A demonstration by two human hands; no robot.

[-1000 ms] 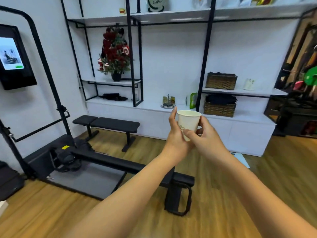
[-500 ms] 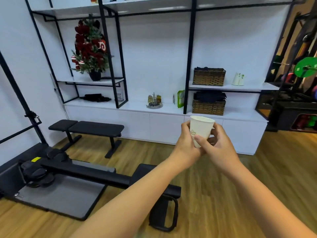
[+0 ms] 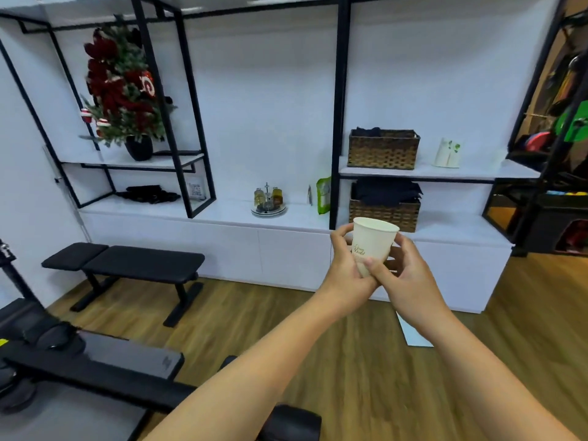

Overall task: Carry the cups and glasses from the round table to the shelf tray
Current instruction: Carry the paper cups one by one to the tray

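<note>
Both hands, left hand [image 3: 345, 268] and right hand [image 3: 402, 275], grip a cream paper cup [image 3: 373, 243], now nearer the white shelf's [image 3: 222, 214] round silver tray [image 3: 269, 211], so delivery looks close.

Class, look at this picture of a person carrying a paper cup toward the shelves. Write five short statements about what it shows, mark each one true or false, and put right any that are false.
1. Both hands, the left hand and the right hand, hold the paper cup. True.
2. The cup is upside down. False: it is upright, its open rim on top.
3. The round tray on the shelf already holds small bottles. True.
4. The two woven baskets stand left of the tray. False: they stand to its right.
5. The cup rests on the tray. False: it is held in the air in front of the shelves.
</note>
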